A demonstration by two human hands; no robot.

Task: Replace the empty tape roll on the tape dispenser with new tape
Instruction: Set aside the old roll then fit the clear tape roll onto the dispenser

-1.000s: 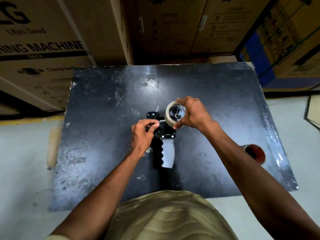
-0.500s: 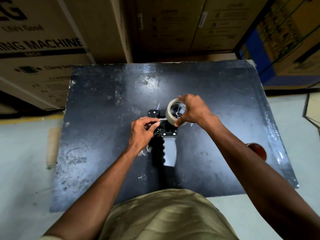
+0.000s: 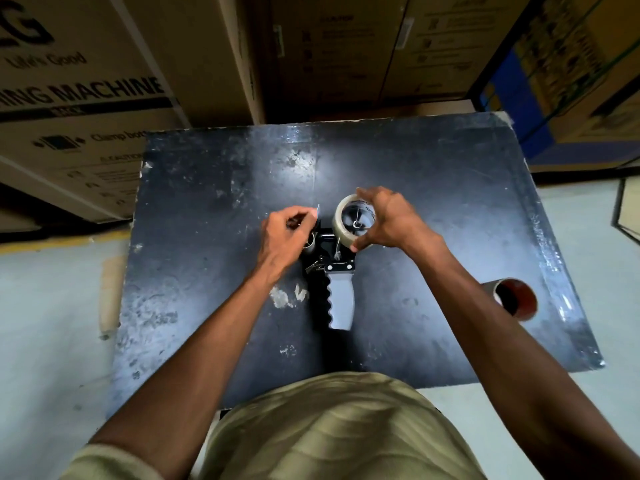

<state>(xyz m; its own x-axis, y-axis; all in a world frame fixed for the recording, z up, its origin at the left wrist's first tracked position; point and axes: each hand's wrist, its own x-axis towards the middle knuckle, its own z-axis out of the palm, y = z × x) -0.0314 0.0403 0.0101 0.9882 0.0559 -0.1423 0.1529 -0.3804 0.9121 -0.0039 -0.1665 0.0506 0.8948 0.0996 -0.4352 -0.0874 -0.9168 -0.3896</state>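
The tape dispenser point(image 3: 340, 301), black with a grey ribbed handle, lies flat in the middle of the dark table point(image 3: 450, 202), handle toward me. A new clear tape roll point(image 3: 341, 221) sits on its hub. My right hand point(image 3: 388, 220) is cupped around the roll from the right. My left hand point(image 3: 285, 237) is over the dispenser's front end, its fingertips pinched on the loose end of the tape point(image 3: 317, 212). The dispenser's front roller is mostly hidden under that hand. An empty cardboard core point(image 3: 512, 297) lies at the table's right side.
Large cardboard boxes point(image 3: 86, 91) are stacked close behind and to the left of the table, more at the back right. A pale floor surrounds the table on both sides. A dark frame edge shows at the far right.
My left hand has moved up and away from the dispenser body, drawing the tape end forward. My right hand stays on the roll. The view has tilted slightly.
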